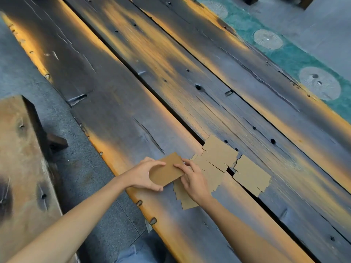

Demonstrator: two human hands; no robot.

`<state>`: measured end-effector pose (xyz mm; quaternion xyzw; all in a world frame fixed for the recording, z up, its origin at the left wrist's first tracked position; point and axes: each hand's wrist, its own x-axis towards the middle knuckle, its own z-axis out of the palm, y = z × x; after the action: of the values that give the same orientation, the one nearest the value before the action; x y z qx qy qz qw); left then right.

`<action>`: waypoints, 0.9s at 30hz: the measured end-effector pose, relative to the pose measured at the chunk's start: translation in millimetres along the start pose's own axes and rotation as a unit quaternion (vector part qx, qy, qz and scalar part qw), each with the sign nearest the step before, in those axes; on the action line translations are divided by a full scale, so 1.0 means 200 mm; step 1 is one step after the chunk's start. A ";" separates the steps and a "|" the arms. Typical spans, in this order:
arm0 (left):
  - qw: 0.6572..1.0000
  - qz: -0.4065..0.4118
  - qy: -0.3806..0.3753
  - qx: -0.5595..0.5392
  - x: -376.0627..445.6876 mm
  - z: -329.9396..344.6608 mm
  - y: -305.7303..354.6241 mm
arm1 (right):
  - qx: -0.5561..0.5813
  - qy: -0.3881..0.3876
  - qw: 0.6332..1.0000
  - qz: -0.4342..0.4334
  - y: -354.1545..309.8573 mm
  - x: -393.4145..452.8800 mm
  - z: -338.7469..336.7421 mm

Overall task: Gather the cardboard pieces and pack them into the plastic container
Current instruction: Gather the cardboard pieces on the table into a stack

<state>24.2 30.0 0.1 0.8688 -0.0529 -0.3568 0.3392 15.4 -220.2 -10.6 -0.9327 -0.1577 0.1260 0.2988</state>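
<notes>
The card [168, 170] I hold is a brown cardboard rectangle, just above the near plank of the table [117, 103], close to its front edge. My left hand [143, 176] grips it from the left: thumb hooked under the near edge, fingers curled over the far edge, closed on the card. My right hand [193, 180] meets it from the right, with its fingertips [178, 166] pressed on the card's right end and the fingers a little spread; the palm lies over the loose pieces beneath it.

The pile [214, 162] of cardboard pieces lies flat just right of the card, overlapping one another, straddling the dark gap between two planks. One larger piece [250, 175] sits at the pile's right side, across that gap. A few pieces [187, 201] poke out under my right wrist, toward me.

No container shows in this view, so I cannot tell where it stands.

The planks run bare and long away to the upper left and to the right of the pile. To my left, past the table's edge, is grey floor [89, 175], then a wooden bench [20, 154]. Beyond the far edge lies a green mat [296, 59].
</notes>
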 end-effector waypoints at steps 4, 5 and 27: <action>0.993 0.017 -0.049 -0.103 -0.04 0.00 0.04 | 0.025 0.050 0.998 -0.012 0.02 -0.04 -0.07; 0.986 0.024 -0.065 -0.150 -0.05 0.00 0.05 | 0.039 0.057 0.998 -0.014 0.03 -0.05 -0.08; 0.923 -0.022 0.079 -0.376 -0.03 0.18 0.14 | 0.380 0.166 0.846 0.334 0.10 -0.29 -0.01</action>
<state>0.6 -8.8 2.2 0.7041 0.1315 -0.2881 0.6356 -33.7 -257.8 -12.6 -0.7493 0.2761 0.1114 0.5916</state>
